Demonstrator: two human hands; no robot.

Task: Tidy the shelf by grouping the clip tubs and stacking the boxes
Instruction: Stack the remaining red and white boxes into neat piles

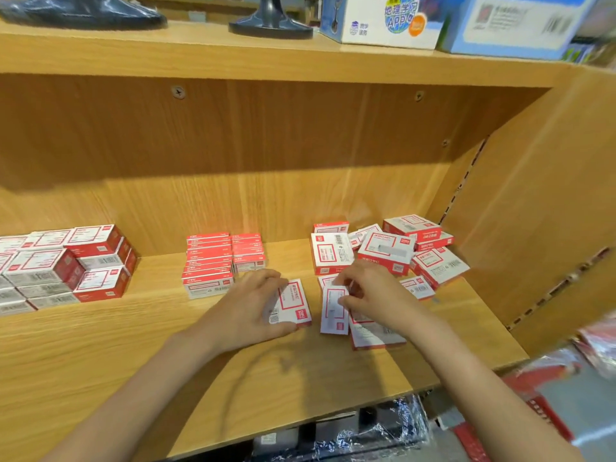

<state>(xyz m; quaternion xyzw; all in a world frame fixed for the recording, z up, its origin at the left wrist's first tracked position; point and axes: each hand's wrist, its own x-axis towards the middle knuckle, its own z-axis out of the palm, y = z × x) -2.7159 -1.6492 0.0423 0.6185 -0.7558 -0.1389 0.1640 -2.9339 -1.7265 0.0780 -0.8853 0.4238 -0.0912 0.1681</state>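
Small red-and-white boxes lie on a wooden shelf (pixel 100 345). My left hand (pixel 248 306) grips one flat box (pixel 293 303) by its sides, resting on the shelf board. Just to its right, my right hand (pixel 370 291) pinches another small box (pixel 334 310) that lies over a larger box (pixel 373 335). Behind my right hand sits a loose, untidy heap of boxes (pixel 386 250). Two neat stacks of the same boxes (pixel 208 265) stand behind my left hand. No clip tubs are in sight.
A larger block of stacked boxes (pixel 66 266) fills the shelf's left end. The shelf's right side wall (pixel 533 211) closes in the heap. On the upper shelf stand a dark lamp base (pixel 270 25) and blue cartons (pixel 383 20). Wrapped goods lie below the shelf.
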